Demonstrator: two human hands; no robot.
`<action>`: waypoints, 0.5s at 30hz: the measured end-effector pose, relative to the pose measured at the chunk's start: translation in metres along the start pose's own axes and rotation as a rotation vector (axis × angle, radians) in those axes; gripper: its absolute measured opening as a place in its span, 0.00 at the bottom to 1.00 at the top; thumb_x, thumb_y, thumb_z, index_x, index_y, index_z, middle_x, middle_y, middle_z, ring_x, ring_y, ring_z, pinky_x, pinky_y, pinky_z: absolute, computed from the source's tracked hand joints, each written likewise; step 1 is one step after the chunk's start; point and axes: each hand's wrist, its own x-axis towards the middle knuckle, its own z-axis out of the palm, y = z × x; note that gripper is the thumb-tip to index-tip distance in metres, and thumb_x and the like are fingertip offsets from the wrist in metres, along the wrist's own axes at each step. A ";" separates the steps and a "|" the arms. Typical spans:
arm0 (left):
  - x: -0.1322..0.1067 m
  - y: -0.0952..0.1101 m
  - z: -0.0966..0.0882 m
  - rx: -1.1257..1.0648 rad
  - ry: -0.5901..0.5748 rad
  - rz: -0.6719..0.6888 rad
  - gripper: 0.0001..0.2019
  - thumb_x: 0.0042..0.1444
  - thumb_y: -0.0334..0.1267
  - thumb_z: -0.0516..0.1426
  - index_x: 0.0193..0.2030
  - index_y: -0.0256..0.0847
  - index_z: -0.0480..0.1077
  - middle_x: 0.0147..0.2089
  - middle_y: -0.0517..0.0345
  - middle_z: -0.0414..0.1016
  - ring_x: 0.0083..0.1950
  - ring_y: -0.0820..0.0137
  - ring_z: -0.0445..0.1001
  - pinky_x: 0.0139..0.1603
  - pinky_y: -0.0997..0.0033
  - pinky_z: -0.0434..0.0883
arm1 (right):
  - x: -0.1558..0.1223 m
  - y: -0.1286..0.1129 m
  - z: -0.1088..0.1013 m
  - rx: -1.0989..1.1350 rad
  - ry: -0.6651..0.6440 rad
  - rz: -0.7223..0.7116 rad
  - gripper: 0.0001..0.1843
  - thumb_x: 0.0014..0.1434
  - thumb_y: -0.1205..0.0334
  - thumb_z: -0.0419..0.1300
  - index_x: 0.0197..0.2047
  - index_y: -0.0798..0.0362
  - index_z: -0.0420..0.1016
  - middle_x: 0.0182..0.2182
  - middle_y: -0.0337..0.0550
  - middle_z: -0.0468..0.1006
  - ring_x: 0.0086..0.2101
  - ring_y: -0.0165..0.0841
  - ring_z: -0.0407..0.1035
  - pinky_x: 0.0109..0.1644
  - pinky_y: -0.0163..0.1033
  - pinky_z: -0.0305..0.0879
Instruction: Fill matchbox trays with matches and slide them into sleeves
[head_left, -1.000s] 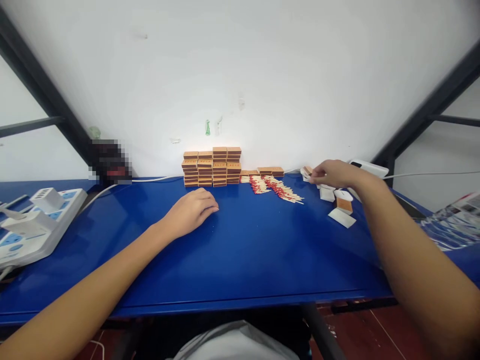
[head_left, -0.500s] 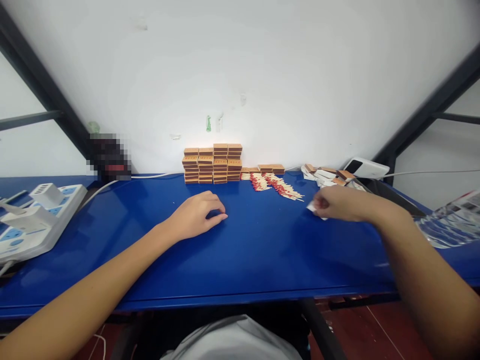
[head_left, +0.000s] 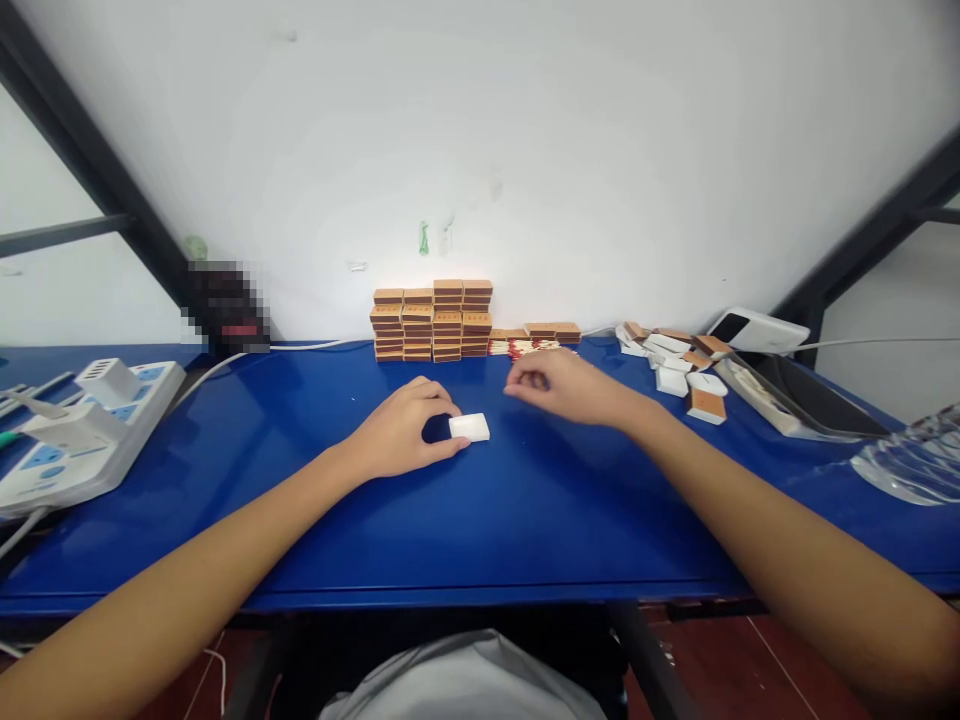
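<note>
My left hand (head_left: 409, 428) rests on the blue table and pinches one end of a small white matchbox tray (head_left: 472, 428) between thumb and fingertips. The tray lies flat on the table. Just up and to the right of it, my right hand (head_left: 559, 385) hovers with curled fingers drawn together; nothing shows in them. Behind that hand is a pile of loose red-tipped matches (head_left: 523, 348), partly hidden by it. Closed matchboxes (head_left: 433, 325) stand stacked against the wall, left of the matches.
A few matchboxes (head_left: 553, 329) lie behind the matches. White trays and brown sleeves (head_left: 671, 365) are heaped at the right, beside a white power bank (head_left: 757, 330) and clear plastic wrap (head_left: 911, 460). A power strip (head_left: 112, 465) with plugs sits at the left.
My right hand has moved left from beside the heap to near the matches. The white tray it held is now in my left hand, whose fingers have closed on it.
</note>
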 end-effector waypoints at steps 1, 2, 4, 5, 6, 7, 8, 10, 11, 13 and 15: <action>0.000 0.000 0.000 -0.007 -0.004 -0.005 0.16 0.65 0.52 0.65 0.52 0.44 0.82 0.53 0.49 0.80 0.55 0.56 0.75 0.58 0.51 0.75 | -0.001 0.018 -0.004 -0.074 0.025 0.048 0.10 0.67 0.59 0.60 0.38 0.53 0.81 0.34 0.46 0.84 0.33 0.35 0.73 0.39 0.38 0.61; 0.000 -0.001 -0.001 -0.012 -0.007 -0.009 0.17 0.65 0.53 0.66 0.52 0.45 0.82 0.53 0.49 0.80 0.55 0.56 0.75 0.58 0.51 0.75 | -0.001 0.034 -0.007 -0.147 0.050 0.110 0.08 0.65 0.62 0.61 0.37 0.53 0.81 0.35 0.48 0.84 0.34 0.36 0.73 0.38 0.39 0.60; -0.001 -0.001 -0.003 -0.005 -0.018 -0.020 0.19 0.64 0.55 0.66 0.54 0.45 0.82 0.54 0.49 0.79 0.56 0.56 0.75 0.59 0.51 0.75 | 0.000 0.060 -0.012 -0.199 0.006 0.213 0.07 0.63 0.62 0.61 0.36 0.53 0.80 0.35 0.48 0.84 0.34 0.38 0.73 0.38 0.39 0.60; -0.001 -0.001 -0.005 0.003 -0.026 -0.028 0.21 0.63 0.56 0.66 0.54 0.44 0.82 0.54 0.49 0.79 0.56 0.55 0.75 0.59 0.51 0.75 | 0.000 0.069 -0.013 -0.188 -0.016 0.237 0.07 0.63 0.62 0.61 0.37 0.53 0.80 0.35 0.48 0.84 0.34 0.38 0.74 0.38 0.39 0.61; -0.002 -0.002 -0.006 0.012 -0.033 -0.034 0.22 0.63 0.57 0.66 0.54 0.44 0.82 0.54 0.49 0.79 0.56 0.55 0.75 0.59 0.51 0.75 | 0.001 0.074 -0.013 -0.173 -0.035 0.244 0.07 0.63 0.61 0.61 0.37 0.53 0.80 0.35 0.47 0.84 0.34 0.38 0.74 0.38 0.39 0.61; -0.002 -0.003 -0.008 0.020 -0.039 -0.038 0.22 0.62 0.57 0.66 0.54 0.44 0.82 0.54 0.49 0.80 0.56 0.55 0.75 0.58 0.51 0.75 | 0.001 0.077 -0.013 -0.161 -0.044 0.236 0.08 0.64 0.60 0.60 0.37 0.53 0.80 0.34 0.47 0.84 0.34 0.38 0.73 0.39 0.39 0.61; -0.002 -0.004 -0.009 0.027 -0.042 -0.036 0.22 0.62 0.57 0.67 0.54 0.43 0.82 0.53 0.49 0.80 0.56 0.55 0.75 0.58 0.51 0.75 | 0.002 0.078 -0.013 -0.159 -0.046 0.219 0.09 0.64 0.60 0.59 0.36 0.53 0.79 0.34 0.47 0.83 0.34 0.37 0.73 0.39 0.39 0.61; -0.002 -0.006 -0.011 0.033 -0.039 -0.026 0.20 0.63 0.55 0.67 0.53 0.43 0.82 0.52 0.49 0.80 0.55 0.56 0.75 0.58 0.52 0.75 | 0.002 0.077 -0.011 -0.173 -0.056 0.181 0.10 0.65 0.58 0.58 0.37 0.53 0.78 0.33 0.47 0.82 0.33 0.36 0.71 0.38 0.39 0.60; -0.003 -0.007 -0.011 0.033 -0.038 -0.019 0.19 0.63 0.55 0.67 0.52 0.44 0.82 0.52 0.49 0.80 0.55 0.56 0.75 0.57 0.52 0.75 | 0.002 0.075 -0.011 -0.179 -0.068 0.167 0.10 0.66 0.58 0.58 0.37 0.53 0.78 0.33 0.47 0.82 0.32 0.36 0.70 0.37 0.39 0.60; -0.003 -0.008 -0.011 0.030 -0.036 -0.009 0.18 0.63 0.54 0.66 0.52 0.44 0.82 0.51 0.50 0.80 0.55 0.56 0.75 0.57 0.53 0.75 | 0.001 0.073 -0.010 -0.187 -0.099 0.149 0.11 0.67 0.57 0.57 0.38 0.53 0.76 0.34 0.48 0.81 0.32 0.36 0.69 0.37 0.39 0.59; -0.004 -0.008 -0.011 0.026 -0.036 -0.002 0.17 0.64 0.53 0.66 0.51 0.45 0.82 0.51 0.50 0.80 0.54 0.57 0.76 0.56 0.54 0.75 | -0.001 0.073 -0.012 -0.199 -0.128 0.143 0.10 0.67 0.58 0.57 0.39 0.53 0.75 0.36 0.49 0.81 0.32 0.37 0.70 0.37 0.39 0.60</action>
